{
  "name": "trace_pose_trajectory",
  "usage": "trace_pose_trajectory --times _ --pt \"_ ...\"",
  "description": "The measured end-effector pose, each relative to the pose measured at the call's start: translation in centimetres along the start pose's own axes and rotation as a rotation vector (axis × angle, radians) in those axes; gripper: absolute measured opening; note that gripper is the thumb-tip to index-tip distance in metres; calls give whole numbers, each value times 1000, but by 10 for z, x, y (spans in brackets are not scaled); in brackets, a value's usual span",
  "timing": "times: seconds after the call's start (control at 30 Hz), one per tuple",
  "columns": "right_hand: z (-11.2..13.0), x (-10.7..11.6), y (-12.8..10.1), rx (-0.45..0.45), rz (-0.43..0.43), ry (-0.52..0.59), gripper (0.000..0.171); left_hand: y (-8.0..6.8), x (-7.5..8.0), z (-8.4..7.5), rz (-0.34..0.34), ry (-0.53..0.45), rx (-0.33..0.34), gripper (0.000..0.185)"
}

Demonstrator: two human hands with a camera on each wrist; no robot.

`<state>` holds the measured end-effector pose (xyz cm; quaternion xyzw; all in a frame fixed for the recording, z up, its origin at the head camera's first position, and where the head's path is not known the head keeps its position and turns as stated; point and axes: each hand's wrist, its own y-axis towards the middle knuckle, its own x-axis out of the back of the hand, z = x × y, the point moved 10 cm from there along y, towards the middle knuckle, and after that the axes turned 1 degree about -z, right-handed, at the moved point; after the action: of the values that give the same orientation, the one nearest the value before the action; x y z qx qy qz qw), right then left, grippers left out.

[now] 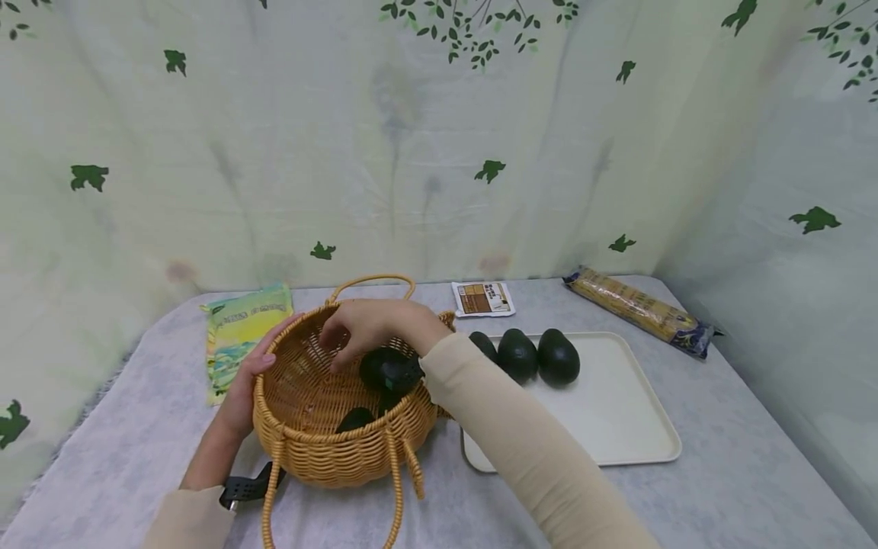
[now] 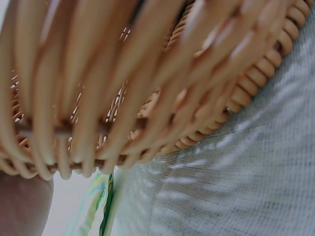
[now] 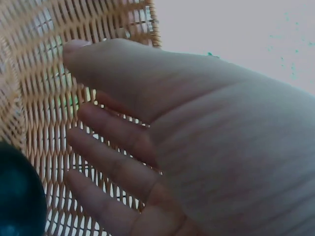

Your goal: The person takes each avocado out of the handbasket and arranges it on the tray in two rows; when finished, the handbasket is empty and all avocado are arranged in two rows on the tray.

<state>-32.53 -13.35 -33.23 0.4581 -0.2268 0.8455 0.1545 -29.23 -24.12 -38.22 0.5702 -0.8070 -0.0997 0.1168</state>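
Inside a round wicker basket point(image 1: 343, 457), my right hand point(image 1: 373, 328) hovers with its fingers loosely bent. The right wrist view shows that hand point(image 3: 142, 123) holding nothing, near the woven wall. A dark avocado point(image 1: 384, 368) sits under its wrist, and another avocado point(image 1: 355, 418) lies lower, partly hidden by the rim. My left hand point(image 1: 243, 385) rests against the basket's left side, fingers extended along the outside and thumb at the rim. Close-up weave point(image 2: 108, 88) fills much of the left wrist view; most of that hand is hidden there.
Three dark avocados point(image 1: 559, 357) lie on a white tray point(image 1: 617, 427) right of the basket, one partly hidden by my sleeve. A yellow-green packet point(image 1: 243, 335) lies behind my left hand. Farther back are a small brown-white sachet point(image 1: 482, 299) and a long noodle-like pack point(image 1: 638, 309).
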Motion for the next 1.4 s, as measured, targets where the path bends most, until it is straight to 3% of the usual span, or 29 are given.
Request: trace_pose_trajectory --times 0.3,0.57,0.8,1.23,1.4 --pt "-11 -12 2 -13 31 20 56 1 0 -1 7 -13 -26 61" --pt "-16 -26 2 -83 87 -64 57 -1 1 -1 3 -14 -22 61" --pt "-18 -29 3 -101 93 -36 59 0 2 0 -12 20 -3 60" --pt "-23 -38 2 -144 148 11 67 -1 1 2 4 -5 -2 61" --pt "-25 -40 0 -167 179 -31 66 0 1 1 0 3 -8 61"
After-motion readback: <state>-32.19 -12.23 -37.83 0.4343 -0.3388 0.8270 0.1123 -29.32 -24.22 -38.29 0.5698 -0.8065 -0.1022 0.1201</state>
